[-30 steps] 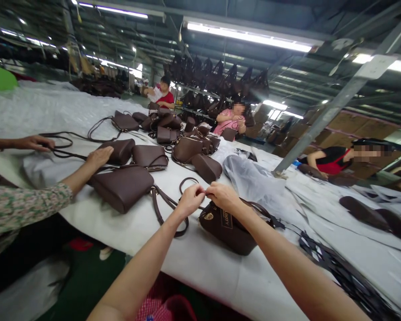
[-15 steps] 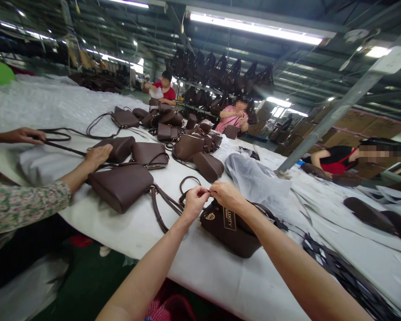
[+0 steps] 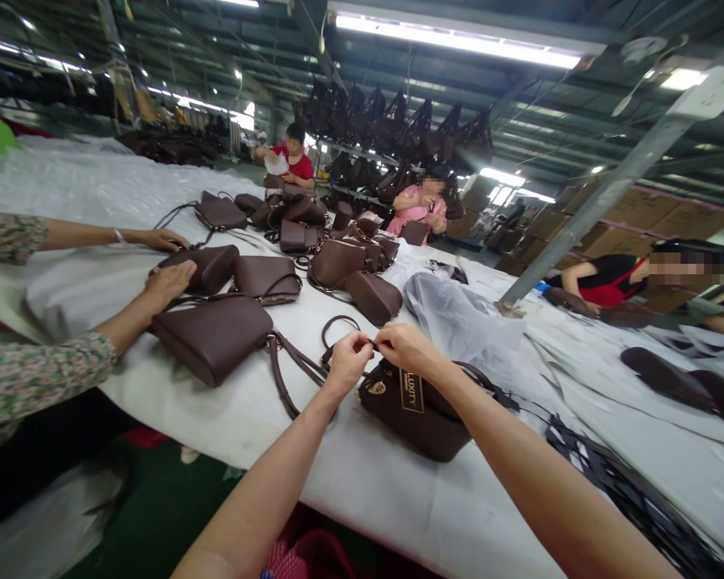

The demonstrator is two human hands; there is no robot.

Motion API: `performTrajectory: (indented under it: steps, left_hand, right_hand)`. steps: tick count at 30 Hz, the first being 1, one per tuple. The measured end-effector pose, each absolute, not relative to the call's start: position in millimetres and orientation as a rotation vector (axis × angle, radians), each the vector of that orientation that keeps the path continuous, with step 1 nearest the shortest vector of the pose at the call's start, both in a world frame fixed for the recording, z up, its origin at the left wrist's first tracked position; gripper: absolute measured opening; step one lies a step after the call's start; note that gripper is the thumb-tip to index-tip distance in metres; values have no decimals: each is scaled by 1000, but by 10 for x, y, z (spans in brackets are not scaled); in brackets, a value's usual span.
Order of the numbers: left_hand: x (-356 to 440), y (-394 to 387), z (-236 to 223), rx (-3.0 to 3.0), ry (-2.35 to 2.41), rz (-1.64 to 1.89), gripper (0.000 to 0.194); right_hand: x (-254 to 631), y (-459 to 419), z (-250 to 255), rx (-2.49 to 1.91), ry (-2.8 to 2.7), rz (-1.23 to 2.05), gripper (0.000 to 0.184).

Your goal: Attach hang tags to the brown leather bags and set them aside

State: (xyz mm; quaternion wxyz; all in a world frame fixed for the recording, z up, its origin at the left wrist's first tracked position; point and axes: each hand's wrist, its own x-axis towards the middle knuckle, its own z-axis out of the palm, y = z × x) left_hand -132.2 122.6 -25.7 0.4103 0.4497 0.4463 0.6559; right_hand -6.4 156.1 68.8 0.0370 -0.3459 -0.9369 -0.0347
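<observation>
Both grips closed, fingertips meeting just above the near end of the brown bag [image 3: 419, 430]. Left hand [image 3: 350, 358] and right hand [image 3: 404, 347] pinch a small dark piece [image 3: 373, 346] between them; too small to tell what it is. Bag sits on the white tabletop [image 3: 374, 490], under the right hand and forearm. Lettered tag [image 3: 411, 392] lies against its side, reads LUXITY; gold-coloured badge [image 3: 376, 388] beside it, near the bag's left end.

Strap loop [image 3: 339, 319] on the tabletop just beyond the left hand. Clear plastic sheet [image 3: 452, 318] beyond the right hand. Bundle of black strips [image 3: 633, 498] right of the bag, near the edge.

Left: larger brown bag [image 3: 217, 338] lying on its side, well apart from the left hand. Past it, a co-worker in a floral sleeve [image 3: 42, 374] has both hands on another bag [image 3: 208, 267]. More brown bags [image 3: 338, 261] piled mid-table.
</observation>
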Motion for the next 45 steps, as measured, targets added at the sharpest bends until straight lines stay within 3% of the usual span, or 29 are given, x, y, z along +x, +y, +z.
performTrajectory:
  steps: [10, 16, 22, 26, 29, 30, 34, 36, 39, 45]
  left_hand:
    - [-1363, 1216, -286, 1126, 1111, 1592, 4]
    - [-1333, 1114, -232, 1016, 864, 1583, 10]
    - [-1300, 1137, -226, 927, 799, 1467, 14]
    - [-1305, 1153, -235, 962, 820, 1451, 13]
    - [-1331, 1171, -252, 1035, 856, 1427, 10]
    - [-1343, 1179, -257, 1086, 887, 1421, 9]
    - [-1403, 1189, -229, 1497, 1149, 1394, 7]
    - [-1435, 1178, -179, 1705, 1254, 1352, 5]
    - [-1491, 1172, -100, 1763, 1292, 1269, 8]
    - [-1687, 1209, -67, 1541, 1269, 1107, 17]
  right_hand:
    - [-68, 1561, 683, -1161, -2776, -89, 20]
    - [-64, 1606, 713, -1164, -2734, 13, 18]
    - [126, 1398, 838, -859, -2834, 187, 19]
    - [372, 1215, 839, -532, -3168, -46, 15]
    - [468, 1110, 762, -501, -3240, -326, 48]
    - [475, 1078, 724, -530, -3214, -436, 51]
    - [445, 984, 543, -561, -3038, -790, 24]
    - [431, 974, 461, -492, -2977, -844, 20]
    - [423, 1014, 375, -399, -2942, -709, 17]
    - [358, 1209, 435, -913, -2434, 168, 20]
